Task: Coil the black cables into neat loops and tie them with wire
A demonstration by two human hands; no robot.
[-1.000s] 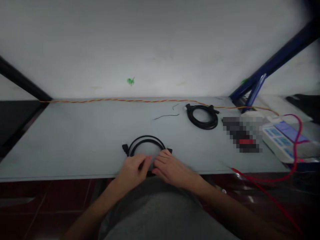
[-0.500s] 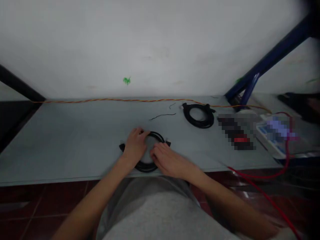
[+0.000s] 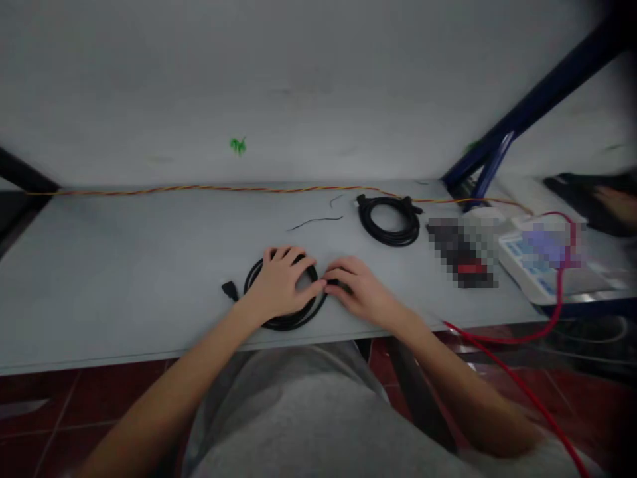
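A coiled black cable lies on the grey tabletop near its front edge. Over the coil, my left hand is spread, its fingers curled across the far side and its thumb on the right side, holding the loops down. My right hand pinches one end of this cable at the coil's right; the plug there is mostly hidden by the fingers. The other end, a black plug, sticks out to the left. Part of the coil is covered by my left hand.
A second black cable coil lies farther back on the right. Thin dark wire scraps are behind my hands. A twisted red-yellow wire runs along the wall. At right are a blurred-out item, a white device and a red cord.
My left hand has spread wider over the coil. My right hand has moved from inside the coil's front right to the cable end at its right.
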